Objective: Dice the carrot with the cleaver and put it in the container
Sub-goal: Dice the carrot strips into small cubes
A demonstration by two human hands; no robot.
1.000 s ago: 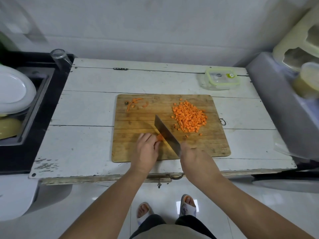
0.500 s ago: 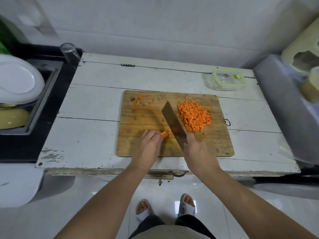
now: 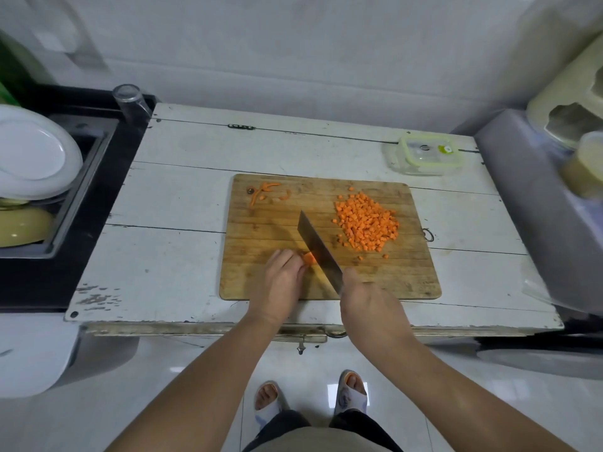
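Note:
A wooden cutting board (image 3: 408,275) lies on the white table. A heap of diced carrot (image 3: 367,223) sits on its right half. My left hand (image 3: 280,282) pins a small carrot piece (image 3: 309,258) with curled fingers near the board's front. My right hand (image 3: 370,305) grips the handle of the cleaver (image 3: 318,247), whose blade stands edge-down right beside that piece. The clear container with a green-rimmed lid (image 3: 425,154) stands closed at the table's back right.
Carrot peel scraps (image 3: 264,192) lie at the board's back left corner. A sink with a white plate (image 3: 32,151) and a glass (image 3: 129,99) is at left. A grey appliance (image 3: 538,203) crowds the right edge.
The cleaver blade has come back from beside the diced heap to sit against the carrot piece under my left hand. The camera view has shifted slightly.

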